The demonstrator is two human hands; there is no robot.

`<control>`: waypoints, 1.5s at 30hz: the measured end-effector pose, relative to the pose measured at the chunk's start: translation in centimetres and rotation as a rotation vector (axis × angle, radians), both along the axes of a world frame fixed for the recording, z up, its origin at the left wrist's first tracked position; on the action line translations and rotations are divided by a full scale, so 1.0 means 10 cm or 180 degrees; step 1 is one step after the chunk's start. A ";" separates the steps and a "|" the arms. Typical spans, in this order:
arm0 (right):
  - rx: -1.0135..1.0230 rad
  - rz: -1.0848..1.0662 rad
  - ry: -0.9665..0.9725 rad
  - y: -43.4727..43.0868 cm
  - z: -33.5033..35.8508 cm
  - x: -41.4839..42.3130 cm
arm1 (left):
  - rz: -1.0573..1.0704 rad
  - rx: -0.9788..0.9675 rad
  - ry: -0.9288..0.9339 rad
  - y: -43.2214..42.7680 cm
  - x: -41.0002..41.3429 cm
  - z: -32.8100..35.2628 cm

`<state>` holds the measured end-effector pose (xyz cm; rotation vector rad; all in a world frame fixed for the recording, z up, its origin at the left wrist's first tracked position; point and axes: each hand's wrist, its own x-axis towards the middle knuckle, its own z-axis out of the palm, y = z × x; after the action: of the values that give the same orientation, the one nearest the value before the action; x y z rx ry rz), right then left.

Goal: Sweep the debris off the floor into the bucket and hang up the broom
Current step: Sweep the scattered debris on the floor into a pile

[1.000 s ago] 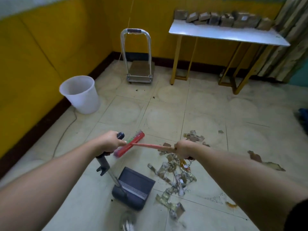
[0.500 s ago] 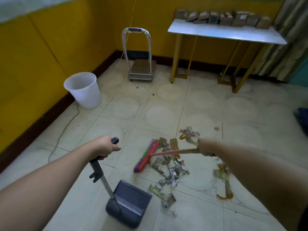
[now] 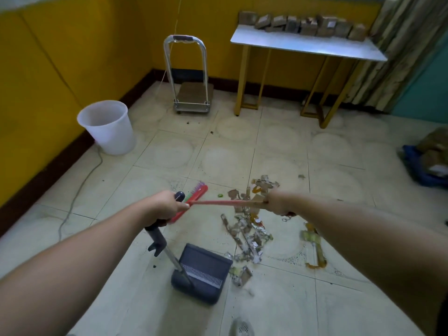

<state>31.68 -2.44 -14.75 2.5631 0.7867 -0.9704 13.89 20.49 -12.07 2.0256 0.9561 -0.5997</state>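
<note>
My right hand (image 3: 278, 202) grips the red handle of a broom (image 3: 225, 203); its red head with coloured bristles (image 3: 196, 192) is raised to the left, partly behind my left hand. My left hand (image 3: 167, 206) grips the top of the dark dustpan handle (image 3: 157, 238). The dark grey dustpan (image 3: 203, 272) stands on the floor with its mouth toward the debris. A pile of paper and foil scraps (image 3: 247, 229) lies between my arms, with a yellow-orange piece (image 3: 312, 248) to its right. The white bucket (image 3: 108, 127) stands by the left wall.
A folding hand trolley (image 3: 191, 93) stands at the far wall. A metal-topped table (image 3: 308, 43) on yellow legs carries several brown blocks. A cable (image 3: 80, 190) runs along the floor from the bucket. A blue bundle (image 3: 424, 166) lies at the right edge, below curtains.
The broom head has swung left and up from the near left of the pile to beside my left hand. The view has shifted slightly; the dustpan stays put.
</note>
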 end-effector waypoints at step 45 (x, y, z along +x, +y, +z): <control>-0.0287 0.0156 -0.1027 -1.79 0.45 -0.35 | -0.0143 0.0196 -0.0201 -1.44 -0.73 0.24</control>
<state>28.20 -20.38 -10.27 2.5187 0.6928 -0.5429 6.58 6.13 -9.67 2.1130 0.9038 -0.5330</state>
